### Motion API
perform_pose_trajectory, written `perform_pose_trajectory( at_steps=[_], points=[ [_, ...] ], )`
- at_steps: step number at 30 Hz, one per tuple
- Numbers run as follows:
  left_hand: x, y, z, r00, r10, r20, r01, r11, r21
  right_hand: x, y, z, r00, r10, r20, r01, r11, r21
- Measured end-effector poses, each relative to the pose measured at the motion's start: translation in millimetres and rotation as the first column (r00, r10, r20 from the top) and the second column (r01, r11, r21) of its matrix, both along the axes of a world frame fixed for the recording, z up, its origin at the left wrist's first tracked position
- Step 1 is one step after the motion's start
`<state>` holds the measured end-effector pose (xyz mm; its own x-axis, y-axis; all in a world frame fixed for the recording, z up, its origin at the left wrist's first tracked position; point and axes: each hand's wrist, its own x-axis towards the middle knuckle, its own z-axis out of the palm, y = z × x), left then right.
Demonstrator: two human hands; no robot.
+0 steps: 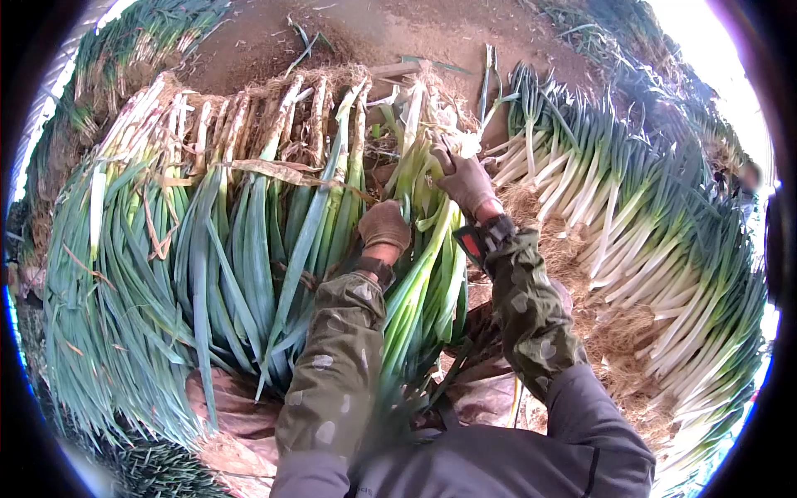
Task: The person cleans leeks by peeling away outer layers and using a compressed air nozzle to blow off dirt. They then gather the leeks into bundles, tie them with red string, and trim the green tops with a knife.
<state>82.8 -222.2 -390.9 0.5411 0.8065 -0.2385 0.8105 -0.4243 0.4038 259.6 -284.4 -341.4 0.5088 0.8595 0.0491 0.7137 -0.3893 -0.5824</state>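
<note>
My left hand (384, 227), in a brown glove, is closed against the stalks of a few long green onions (423, 286). Their leaves hang down between my forearms. Higher up and to the right, my gloved right hand (466, 178) has its fingers bent round the pale stalk end of these onions, near the roots. Pale, torn outer skin (459, 141) shows just above its fingers. Exactly where each fingertip grips is hidden. Under and left of my left hand spreads a thick row of untrimmed green onions (241, 241), roots pointing away from me.
At the right, a long curved row of green onions with clean white stalks (614, 195) lies on the ground. Dry roots and straw-like scraps (618, 340) are heaped beside it. More onion piles (149, 46) stand at the back left. Bare brown soil (390, 33) runs behind.
</note>
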Motion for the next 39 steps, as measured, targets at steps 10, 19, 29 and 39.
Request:
perform_pose_trajectory(
  at_steps=[10,19,29,39],
  points=[
    [-34,-1,12,0.98,0.193,0.048,-0.171,0.943,-0.287,-84,-116,23,0.969,-0.014,-0.246,-0.059,0.955,-0.29],
    [-40,-26,21,0.98,0.176,0.088,-0.152,0.961,-0.232,-58,-104,8,0.97,-0.037,-0.238,0.019,0.997,-0.078],
    [-42,-24,-2,0.972,0.217,0.092,-0.19,0.951,-0.243,46,16,-27,0.996,-0.013,-0.087,0.003,0.994,-0.113],
    [-29,-50,-22,0.98,0.109,0.164,-0.062,0.961,-0.27,31,-22,-27,0.983,-0.095,-0.157,0.086,0.994,-0.061]
  ],
)
